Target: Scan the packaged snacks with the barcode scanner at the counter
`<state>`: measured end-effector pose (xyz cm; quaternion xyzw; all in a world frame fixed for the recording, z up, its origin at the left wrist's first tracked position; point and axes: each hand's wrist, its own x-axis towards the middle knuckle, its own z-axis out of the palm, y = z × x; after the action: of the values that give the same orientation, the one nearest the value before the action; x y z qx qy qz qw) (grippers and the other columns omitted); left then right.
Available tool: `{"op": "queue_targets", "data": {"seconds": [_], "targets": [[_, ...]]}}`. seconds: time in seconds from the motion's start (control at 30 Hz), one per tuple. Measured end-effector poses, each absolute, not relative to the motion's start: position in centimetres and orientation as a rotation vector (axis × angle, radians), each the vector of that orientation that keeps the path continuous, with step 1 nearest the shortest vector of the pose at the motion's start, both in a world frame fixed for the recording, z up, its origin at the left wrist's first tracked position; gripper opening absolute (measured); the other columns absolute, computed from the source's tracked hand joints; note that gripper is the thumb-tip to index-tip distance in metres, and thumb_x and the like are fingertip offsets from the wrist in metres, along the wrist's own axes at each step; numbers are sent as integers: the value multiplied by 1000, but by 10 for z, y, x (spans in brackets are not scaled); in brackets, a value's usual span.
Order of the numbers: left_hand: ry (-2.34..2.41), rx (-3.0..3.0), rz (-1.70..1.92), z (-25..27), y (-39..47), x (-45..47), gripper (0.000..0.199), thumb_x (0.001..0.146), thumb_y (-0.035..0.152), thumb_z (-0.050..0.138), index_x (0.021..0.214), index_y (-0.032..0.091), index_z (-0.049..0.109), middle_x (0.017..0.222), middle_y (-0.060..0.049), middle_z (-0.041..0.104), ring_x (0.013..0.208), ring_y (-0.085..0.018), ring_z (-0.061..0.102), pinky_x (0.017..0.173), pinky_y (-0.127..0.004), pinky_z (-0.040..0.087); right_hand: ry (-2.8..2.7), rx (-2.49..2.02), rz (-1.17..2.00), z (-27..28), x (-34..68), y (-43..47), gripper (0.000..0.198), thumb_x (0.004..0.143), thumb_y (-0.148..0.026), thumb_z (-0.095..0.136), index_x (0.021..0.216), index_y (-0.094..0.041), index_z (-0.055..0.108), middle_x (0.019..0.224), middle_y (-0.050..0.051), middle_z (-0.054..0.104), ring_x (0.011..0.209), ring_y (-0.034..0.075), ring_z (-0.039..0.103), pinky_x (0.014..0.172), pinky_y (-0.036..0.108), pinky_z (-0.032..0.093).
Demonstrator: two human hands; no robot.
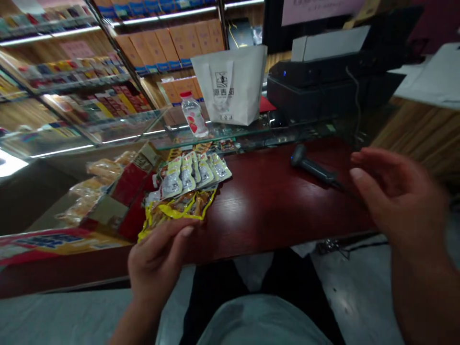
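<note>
My left hand (158, 261) is at the near edge of a yellow-edged snack packet (194, 203), thumb and forefinger closed together at its rim. Part of that edge is hidden behind the fingers. On top of it lie several flat, silvery-white food pouches (196, 172), fanned out in a row. My right hand (406, 196), slightly blurred, is raised over the right end of the dark red counter (258, 211). Its fingers are curved and apart from the thumb, with nothing seen between them. Left of it, a black handheld barcode scanner (314, 165) rests on the counter.
An open carton (120, 201) of wrapped snacks stands at the left. Behind the counter's red top, a glass ledge (165, 139) bears a red-capped bottle (194, 115) and a white carrier bag (232, 88). A dark till machine (323, 91) stands at the back right. Stocked shelves (86, 72) fill the background.
</note>
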<state>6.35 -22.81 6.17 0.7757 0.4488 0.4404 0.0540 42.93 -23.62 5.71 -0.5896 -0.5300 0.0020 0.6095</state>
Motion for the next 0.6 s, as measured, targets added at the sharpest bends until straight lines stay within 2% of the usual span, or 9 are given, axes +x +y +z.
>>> {"op": "queue_targets", "data": {"seconds": [0.07, 0.13, 0.23, 0.3, 0.37, 0.43, 0.53, 0.6], "targets": [[1200, 2348, 1206, 51, -241, 63, 16, 92, 16, 58, 94, 23, 72, 85, 3, 74, 75, -10, 70, 72, -17, 53, -1031, -1306, 35, 55, 415, -266, 29, 88, -36, 70, 113, -21, 69, 105, 9, 71, 95, 21, 68, 90, 39, 53], [984, 2340, 1027, 30, -257, 67, 14, 90, 16, 60, 93, 23, 72, 83, 2, 74, 73, -10, 70, 69, -16, 52, -942, -1313, 96, 34, 402, -291, 16, 85, -35, 73, 87, -20, 71, 78, 3, 69, 69, 16, 65, 69, 29, 53], [919, 2102, 721, -11, -278, 83, 17, 93, 25, 57, 88, 20, 74, 80, -1, 73, 73, -12, 69, 68, -19, 52, -1224, -1516, 428, -26, 384, -314, 22, 90, -38, 65, 80, -19, 68, 64, -1, 63, 55, 14, 60, 54, 25, 49], [1008, 1773, 535, -39, -285, 97, 32, 95, 40, 53, 86, 18, 74, 76, -4, 72, 71, -14, 68, 66, -21, 51, -1375, -1761, 404, -75, 375, -314, 24, 92, -38, 58, 82, -19, 69, 73, 3, 67, 64, 17, 63, 63, 29, 53], [1045, 1402, 443, -61, -284, 111, 45, 89, 57, 58, 90, 15, 73, 82, -8, 72, 74, -17, 67, 68, -25, 52, -1380, -1872, 328, -118, 369, -303, 23, 84, -32, 66, 98, -15, 72, 80, 9, 68, 71, 25, 65, 70, 40, 54], [1033, 1124, 393, -74, -278, 121, 57, 75, 67, 68, 92, 13, 72, 89, -10, 73, 77, -19, 67, 70, -28, 53, -1428, -1878, 286, -146, 368, -289, 34, 73, -23, 73, 105, -15, 73, 101, 15, 69, 100, 34, 63, 89, 48, 51], [985, 973, 348, -75, -266, 130, 64, 61, 68, 79, 90, 12, 72, 91, -10, 72, 77, -19, 67, 71, -29, 52, -1502, -1832, 253, -157, 374, -281, 24, 73, -14, 65, 92, -21, 78, 107, 12, 69, 108, 32, 60, 96, 47, 48], [933, 978, 346, -67, -262, 132, 60, 66, 65, 77, 92, 12, 73, 93, -12, 73, 81, -20, 68, 76, -31, 52, -1501, -1816, 205, -147, 381, -289, 19, 75, -12, 61, 81, -21, 77, 103, 12, 68, 106, 32, 59, 95, 48, 47]]}}
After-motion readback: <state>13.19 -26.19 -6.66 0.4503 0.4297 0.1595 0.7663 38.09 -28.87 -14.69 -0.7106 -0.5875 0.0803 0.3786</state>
